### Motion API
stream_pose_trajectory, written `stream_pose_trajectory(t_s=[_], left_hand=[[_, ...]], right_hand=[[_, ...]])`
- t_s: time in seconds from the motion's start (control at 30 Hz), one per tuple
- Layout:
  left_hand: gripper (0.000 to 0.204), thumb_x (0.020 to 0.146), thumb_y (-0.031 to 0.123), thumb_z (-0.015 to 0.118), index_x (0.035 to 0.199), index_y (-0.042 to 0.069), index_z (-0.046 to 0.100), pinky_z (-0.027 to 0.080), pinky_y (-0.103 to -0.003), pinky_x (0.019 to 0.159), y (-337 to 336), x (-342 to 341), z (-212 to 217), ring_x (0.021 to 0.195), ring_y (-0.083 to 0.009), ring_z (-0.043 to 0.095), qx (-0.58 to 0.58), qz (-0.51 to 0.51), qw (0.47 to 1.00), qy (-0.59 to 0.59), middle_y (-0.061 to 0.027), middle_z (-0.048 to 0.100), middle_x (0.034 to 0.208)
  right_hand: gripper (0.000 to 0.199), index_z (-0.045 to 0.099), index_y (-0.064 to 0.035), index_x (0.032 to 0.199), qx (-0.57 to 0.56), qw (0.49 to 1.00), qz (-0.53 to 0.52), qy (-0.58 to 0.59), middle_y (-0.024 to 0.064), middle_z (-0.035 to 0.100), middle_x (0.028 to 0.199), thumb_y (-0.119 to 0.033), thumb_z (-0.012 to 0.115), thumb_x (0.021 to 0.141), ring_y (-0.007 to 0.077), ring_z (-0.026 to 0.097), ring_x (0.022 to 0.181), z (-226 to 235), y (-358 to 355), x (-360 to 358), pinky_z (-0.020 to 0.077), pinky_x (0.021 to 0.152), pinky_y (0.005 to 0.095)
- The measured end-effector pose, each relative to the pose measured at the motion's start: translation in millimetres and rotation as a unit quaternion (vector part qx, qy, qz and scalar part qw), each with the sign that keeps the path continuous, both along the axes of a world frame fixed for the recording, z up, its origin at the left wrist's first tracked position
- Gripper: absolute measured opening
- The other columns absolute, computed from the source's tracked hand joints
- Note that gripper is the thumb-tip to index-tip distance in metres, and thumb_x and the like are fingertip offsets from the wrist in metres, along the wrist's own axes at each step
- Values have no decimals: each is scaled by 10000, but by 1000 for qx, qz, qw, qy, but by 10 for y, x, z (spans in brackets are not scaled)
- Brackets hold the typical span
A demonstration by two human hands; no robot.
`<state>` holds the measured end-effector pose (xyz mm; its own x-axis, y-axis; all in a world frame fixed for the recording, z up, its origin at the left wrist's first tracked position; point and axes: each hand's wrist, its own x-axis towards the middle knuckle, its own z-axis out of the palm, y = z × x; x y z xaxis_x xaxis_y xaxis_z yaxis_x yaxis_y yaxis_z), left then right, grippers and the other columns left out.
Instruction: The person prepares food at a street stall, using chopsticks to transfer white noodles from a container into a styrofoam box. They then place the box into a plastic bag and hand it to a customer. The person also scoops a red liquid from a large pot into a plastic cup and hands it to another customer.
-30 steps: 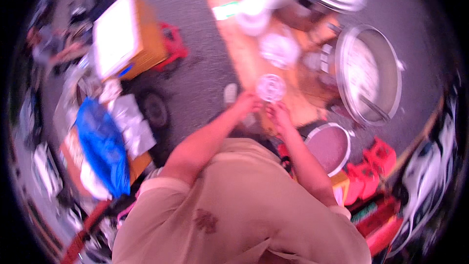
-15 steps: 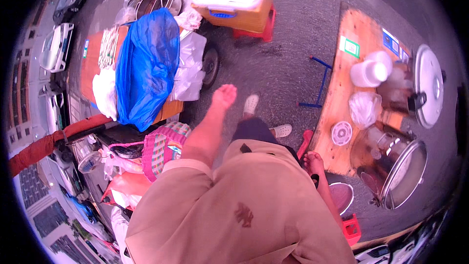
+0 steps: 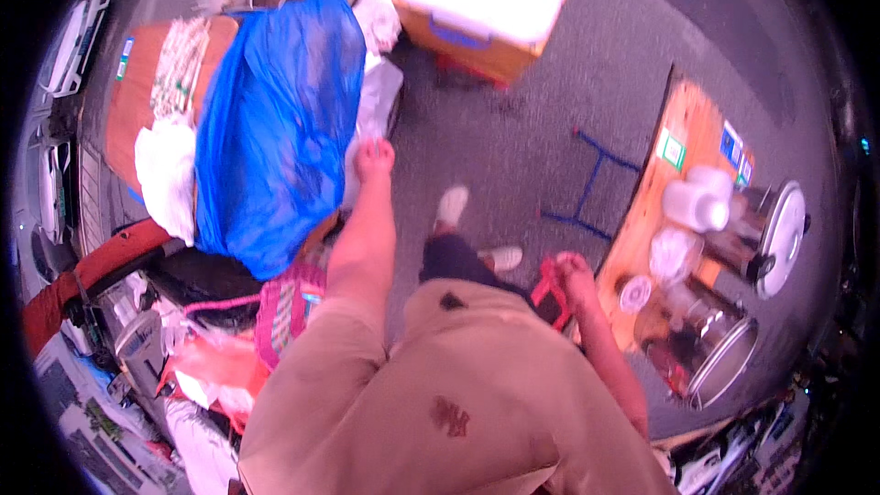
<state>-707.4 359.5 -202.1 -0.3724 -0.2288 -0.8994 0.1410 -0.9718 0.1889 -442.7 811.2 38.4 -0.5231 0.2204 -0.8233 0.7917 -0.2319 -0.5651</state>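
Note:
My left hand (image 3: 374, 159) is held out with its fingers curled in, and nothing shows in it. It appears beside the white plastic bags (image 3: 378, 101) at the edge of the left table; contact cannot be made out. A large crumpled blue plastic sheet (image 3: 280, 128) lies over that table, left of the hand. Lower on the right, my right hand (image 3: 574, 273) hangs with fingers loosely curled, and I see nothing held. It overlaps the near left edge of the wooden table (image 3: 628, 243) in view, with a red plastic stool (image 3: 550, 298) just beside it.
A yellow box with a white lid (image 3: 486, 0) stands ahead. On the right table are white foam containers (image 3: 697, 200), a lidded metal pot (image 3: 779, 234) and an open pot (image 3: 720, 367). Blue table legs (image 3: 591, 183) jut out. A pink woven bag (image 3: 280, 312) sits at lower left.
My view has shifted, and the left table and blue sheet look closer. My left hand has moved left to the white bags. My right hand has swung a little forward, by the red stool.

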Motion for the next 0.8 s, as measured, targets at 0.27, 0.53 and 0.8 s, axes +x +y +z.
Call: stream_pose_trajectory(t_s=[0.27,0.53,0.8], left_hand=[[179,910,260,672,1043,152,618,528,-395,737,-12,101,45,869,-196,595,-20,-93,992,-87,13,587,953],[285,958,383,675,1004,116,589,508,-299,587,401,479,237,691,-162,592,-163,-373,908,-98,-10,588,792],[191,962,258,668,902,82,623,487,-255,494,1127,853,533,592,-105,581,-267,-663,699,-9,-16,609,744]], right_hand=[[124,626,-73,1062,23,995,97,4,31,666,897,-164,633,978,126,621,777,-153,-376,-374,512,672,269],[694,358,-103,1529,142,861,397,285,87,665,832,-330,656,944,193,637,758,1626,-1866,-2627,528,736,369],[586,505,-33,1394,188,858,372,299,149,689,877,-331,674,917,271,687,822,1481,-1937,-2988,550,780,388]])
